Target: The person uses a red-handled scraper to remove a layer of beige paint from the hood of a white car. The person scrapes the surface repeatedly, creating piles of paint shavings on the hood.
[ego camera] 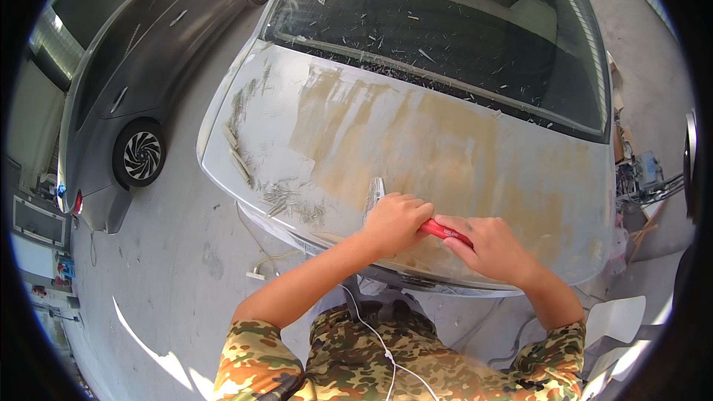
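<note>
Both hands grip one scraper with a red handle (444,229), held over a car's trunk lid (412,139). My left hand (394,223) wraps the tool close to its blade (375,192), which points towards the lid's left half. Around the rear end of the handle closes my right hand (490,248). The blade appears to meet the lid, though its edge is partly hidden. Silver-white paint and tan, streaky patches (445,122) cover the lid. Thin shavings (295,200) lie left of the blade, and longer curled strips (239,164) rest near the left edge.
More slivers are scattered over the car's window glass (445,33). A dark grey car (145,67) stands at the left. Equipment with cables (646,175) sits to the right, and a white chair (615,317) is at lower right. A white cord (384,348) hangs before my camouflage shirt.
</note>
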A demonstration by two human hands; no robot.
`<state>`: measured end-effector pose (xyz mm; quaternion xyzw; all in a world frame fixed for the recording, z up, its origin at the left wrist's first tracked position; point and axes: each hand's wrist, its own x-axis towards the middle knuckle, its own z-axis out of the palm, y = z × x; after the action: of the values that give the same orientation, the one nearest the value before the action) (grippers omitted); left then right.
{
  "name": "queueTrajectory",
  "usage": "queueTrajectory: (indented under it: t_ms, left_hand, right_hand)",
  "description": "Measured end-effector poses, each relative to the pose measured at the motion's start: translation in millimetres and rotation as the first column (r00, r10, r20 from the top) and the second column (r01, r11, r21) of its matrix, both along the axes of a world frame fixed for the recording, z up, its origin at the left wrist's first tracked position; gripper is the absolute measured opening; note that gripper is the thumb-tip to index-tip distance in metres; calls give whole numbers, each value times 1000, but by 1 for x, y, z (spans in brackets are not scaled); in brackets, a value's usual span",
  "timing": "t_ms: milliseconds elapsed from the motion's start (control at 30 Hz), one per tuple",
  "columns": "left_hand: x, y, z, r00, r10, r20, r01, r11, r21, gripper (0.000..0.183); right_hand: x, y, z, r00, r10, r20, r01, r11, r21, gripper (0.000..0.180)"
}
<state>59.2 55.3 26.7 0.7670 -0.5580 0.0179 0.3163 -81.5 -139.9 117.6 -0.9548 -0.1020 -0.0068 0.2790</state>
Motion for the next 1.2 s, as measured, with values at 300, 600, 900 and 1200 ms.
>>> queueTrajectory:
  t_ms: [300, 600, 900, 1200]
  left_hand:
    - [115, -38, 6, 985, -158, 72, 161, 986, -39, 26]
    - [217, -74, 3, 958, -284, -34, 285, 958, 30, 23]
    - [238, -85, 8, 946, -308, -100, 318, 942, 105, 20]
    - [267, -72, 10, 965, -229, -130, 248, 957, 153, 17]
  right_hand:
    - [87, -4, 14, 983, -181, -17, 180, 983, -35, 39]
    - [175, -9, 31, 933, -339, -122, 333, 941, -66, 39]
    - [196, -17, 30, 928, -345, -143, 343, 939, -40, 43]
    - [237, -13, 32, 957, -256, -136, 252, 967, -46, 42]
